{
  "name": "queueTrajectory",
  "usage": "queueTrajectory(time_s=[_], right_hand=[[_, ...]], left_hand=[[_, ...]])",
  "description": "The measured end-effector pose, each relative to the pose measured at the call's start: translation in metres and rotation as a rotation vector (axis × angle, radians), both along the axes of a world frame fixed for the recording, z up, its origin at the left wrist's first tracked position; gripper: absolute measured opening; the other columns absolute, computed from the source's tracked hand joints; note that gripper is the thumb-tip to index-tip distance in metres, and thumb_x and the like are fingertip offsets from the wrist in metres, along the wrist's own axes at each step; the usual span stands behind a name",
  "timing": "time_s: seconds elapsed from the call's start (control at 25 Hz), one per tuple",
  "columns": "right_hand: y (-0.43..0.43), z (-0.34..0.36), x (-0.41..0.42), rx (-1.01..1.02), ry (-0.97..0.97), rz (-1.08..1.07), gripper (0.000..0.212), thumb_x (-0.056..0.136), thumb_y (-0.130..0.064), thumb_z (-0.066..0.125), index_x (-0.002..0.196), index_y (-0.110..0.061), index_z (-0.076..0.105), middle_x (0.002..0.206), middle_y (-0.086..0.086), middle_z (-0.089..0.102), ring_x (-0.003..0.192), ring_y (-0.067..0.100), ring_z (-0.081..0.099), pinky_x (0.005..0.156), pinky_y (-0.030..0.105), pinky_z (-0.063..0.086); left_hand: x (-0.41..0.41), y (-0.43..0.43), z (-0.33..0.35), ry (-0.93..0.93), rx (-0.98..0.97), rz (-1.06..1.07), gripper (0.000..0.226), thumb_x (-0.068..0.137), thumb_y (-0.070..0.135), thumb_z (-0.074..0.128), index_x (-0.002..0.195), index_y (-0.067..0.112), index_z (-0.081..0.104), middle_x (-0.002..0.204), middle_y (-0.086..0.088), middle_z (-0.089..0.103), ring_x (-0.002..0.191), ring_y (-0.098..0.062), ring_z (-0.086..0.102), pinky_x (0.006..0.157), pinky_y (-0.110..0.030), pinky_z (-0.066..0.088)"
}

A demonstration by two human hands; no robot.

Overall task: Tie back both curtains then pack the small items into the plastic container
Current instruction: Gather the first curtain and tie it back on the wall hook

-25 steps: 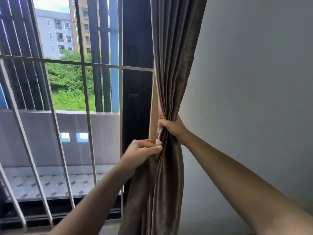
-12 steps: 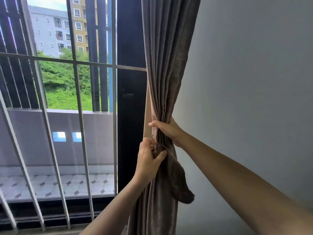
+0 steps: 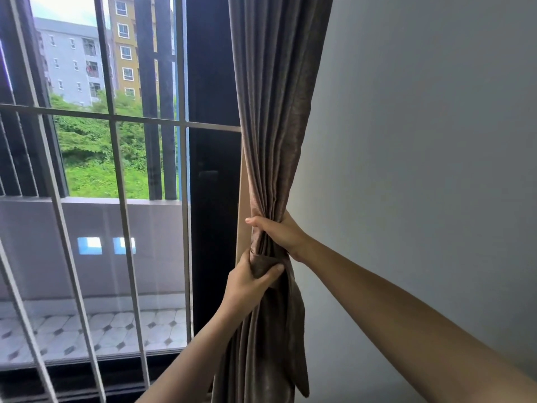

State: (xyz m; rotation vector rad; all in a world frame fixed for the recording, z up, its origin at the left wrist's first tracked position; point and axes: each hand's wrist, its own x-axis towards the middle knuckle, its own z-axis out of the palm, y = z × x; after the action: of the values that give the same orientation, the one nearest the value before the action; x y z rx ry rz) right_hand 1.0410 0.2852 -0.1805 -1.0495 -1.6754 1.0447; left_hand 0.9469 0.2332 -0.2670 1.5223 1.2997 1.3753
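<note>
The brown curtain (image 3: 276,117) hangs in the centre of the frame, gathered into a narrow bunch between the window bars (image 3: 116,175) on the left and the grey wall (image 3: 421,141) on the right. The right hand (image 3: 280,234), just right of centre, is closed around the bunch at its narrowest point, fingers wrapped across the folds from the wall side. Directly below and touching it, the left hand (image 3: 250,283) grips a band of matching brown fabric, the tieback (image 3: 293,324), which wraps the bunch under the right hand; thumb and fingers pinch it tight. The loose end of the tieback hangs down the right side of the curtain toward the lower centre of the frame.
</note>
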Motion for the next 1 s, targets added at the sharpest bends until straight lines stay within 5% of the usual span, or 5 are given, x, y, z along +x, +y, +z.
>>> queueTrajectory(time_s=[0.24,0.52,0.76,1.0], right_hand=[[0.000,0.002,-0.009,0.044,-0.039,-0.035,0.063,0.081,-0.027,0.069,0.136,-0.022,0.039,0.124,0.000,0.052,0.114,0.018,0.053,0.100,0.033,0.046],[0.002,0.026,-0.005,-0.228,-0.160,-0.034,0.064,0.078,-0.028,0.072,0.133,-0.016,0.042,0.122,0.007,0.056,0.113,0.024,0.054,0.098,0.039,0.047],[-0.002,0.043,-0.007,-0.376,-0.257,-0.067,0.063,0.076,-0.032,0.073,0.129,-0.016,0.043,0.125,0.013,0.054,0.117,0.035,0.051,0.095,0.060,0.044],[-0.003,0.038,-0.022,-0.348,-0.120,-0.089,0.056,0.081,-0.032,0.067,0.131,-0.018,0.044,0.127,0.011,0.055,0.116,0.030,0.052,0.100,0.048,0.043]], left_hand=[[0.021,-0.005,0.005,-0.001,0.055,0.173,0.046,0.078,0.037,0.072,0.115,0.022,0.050,0.090,0.018,0.062,0.079,0.004,0.061,0.061,-0.006,0.045],[0.025,-0.003,0.005,0.158,0.022,0.266,0.063,0.073,0.060,0.066,0.117,0.019,0.046,0.101,0.006,0.063,0.091,-0.013,0.062,0.072,-0.025,0.051],[0.018,-0.001,0.010,0.274,-0.027,0.239,0.068,0.069,0.061,0.068,0.114,0.016,0.046,0.106,0.001,0.063,0.096,-0.021,0.063,0.083,-0.037,0.054],[0.035,-0.001,0.014,0.177,-0.024,0.413,0.069,0.071,0.059,0.069,0.115,0.011,0.046,0.102,-0.002,0.064,0.093,-0.025,0.064,0.081,-0.039,0.053]])
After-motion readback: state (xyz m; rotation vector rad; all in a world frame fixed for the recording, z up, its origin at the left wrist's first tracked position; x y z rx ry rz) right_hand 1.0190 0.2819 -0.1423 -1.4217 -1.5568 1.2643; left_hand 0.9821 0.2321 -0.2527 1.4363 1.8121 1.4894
